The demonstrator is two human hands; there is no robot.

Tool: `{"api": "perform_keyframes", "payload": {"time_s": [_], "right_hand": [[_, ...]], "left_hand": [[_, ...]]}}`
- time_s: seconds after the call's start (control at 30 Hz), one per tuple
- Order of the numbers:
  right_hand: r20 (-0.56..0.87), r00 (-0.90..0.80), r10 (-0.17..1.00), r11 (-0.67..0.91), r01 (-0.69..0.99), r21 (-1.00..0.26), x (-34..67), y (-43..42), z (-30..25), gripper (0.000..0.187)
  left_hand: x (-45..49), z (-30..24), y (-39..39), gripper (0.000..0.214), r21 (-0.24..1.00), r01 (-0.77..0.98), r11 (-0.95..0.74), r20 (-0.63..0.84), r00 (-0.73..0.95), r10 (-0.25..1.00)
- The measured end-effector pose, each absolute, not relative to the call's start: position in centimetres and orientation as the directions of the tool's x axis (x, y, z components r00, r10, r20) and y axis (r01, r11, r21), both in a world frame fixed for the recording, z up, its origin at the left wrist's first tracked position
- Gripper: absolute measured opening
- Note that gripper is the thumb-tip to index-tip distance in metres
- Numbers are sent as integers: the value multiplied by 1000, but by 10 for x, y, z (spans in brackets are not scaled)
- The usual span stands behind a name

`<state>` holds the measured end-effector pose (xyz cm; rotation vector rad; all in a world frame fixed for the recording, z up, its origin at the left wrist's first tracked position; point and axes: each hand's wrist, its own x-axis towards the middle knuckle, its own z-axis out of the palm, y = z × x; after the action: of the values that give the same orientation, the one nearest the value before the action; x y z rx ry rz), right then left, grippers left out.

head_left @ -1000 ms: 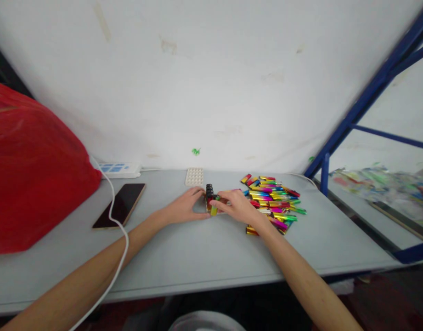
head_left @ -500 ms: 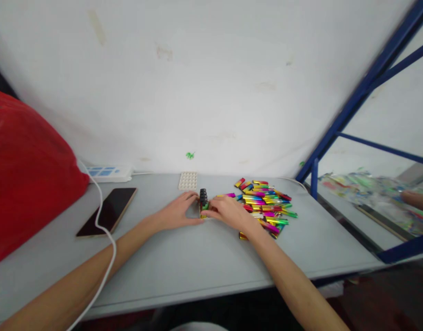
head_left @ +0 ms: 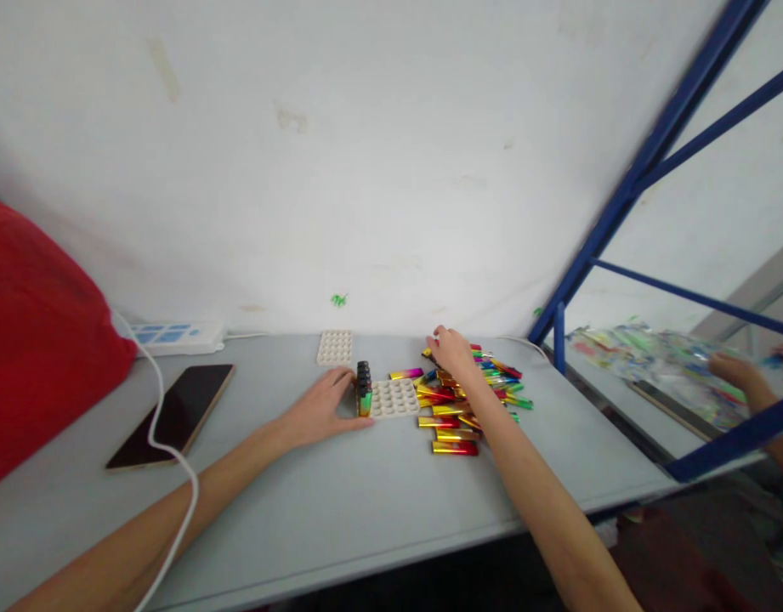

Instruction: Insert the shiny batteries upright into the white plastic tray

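A row of standing lighters (head_left: 365,391) with black tops fills the left end of a white tray with round holes (head_left: 396,399). My left hand (head_left: 318,410) is bent around this end, thumb at the near corner and fingers at the far one, gripping the tray beside the lighters. Over the far left part of a pile of shiny coloured lighters (head_left: 456,434) is my right hand (head_left: 453,353). Its fingers are bent and a little apart, close to one lighter at the pile's edge, and I see nothing held in them.
A second white tray (head_left: 335,347) lies by the wall. On the left are a phone (head_left: 174,415), a white cable (head_left: 158,408), a power strip (head_left: 178,338) and a red bag (head_left: 40,340). Blue metal bars (head_left: 611,229) stand right, with another person's hand (head_left: 735,371) beyond.
My right hand has left the row of lighters and moved right and away from me to the pile, uncovering the tray's holes. My left hand stays at the tray. The view has shifted slightly.
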<state>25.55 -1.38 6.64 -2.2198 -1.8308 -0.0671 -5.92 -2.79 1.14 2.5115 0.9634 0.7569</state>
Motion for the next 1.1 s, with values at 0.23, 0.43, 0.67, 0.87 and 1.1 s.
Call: {"api": "perform_keyframes", "payload": {"time_s": [0.23,0.43,0.67,0.87,1.1], "right_hand": [[119,265,957,-245,957,-157,248,21,64,33],[135,157,978,-105,938,-331,244,22,72,24],[313,-53,948,316,262,-912,218,-21,61,45],[153,-193,969,158,13,-987,190,-51,52,54],[427,-52,903,401,458,-793,175,-62,47,56]], "left_hand": [[-74,16,-19,71,503,443,-742,305,712,632],[-72,14,-23,71,492,451,-745,324,699,637],[-66,14,-29,76,493,480,-726,330,669,666],[-67,11,-26,85,463,507,-727,311,675,669],[-67,14,-26,86,480,486,-730,302,690,658]]}}
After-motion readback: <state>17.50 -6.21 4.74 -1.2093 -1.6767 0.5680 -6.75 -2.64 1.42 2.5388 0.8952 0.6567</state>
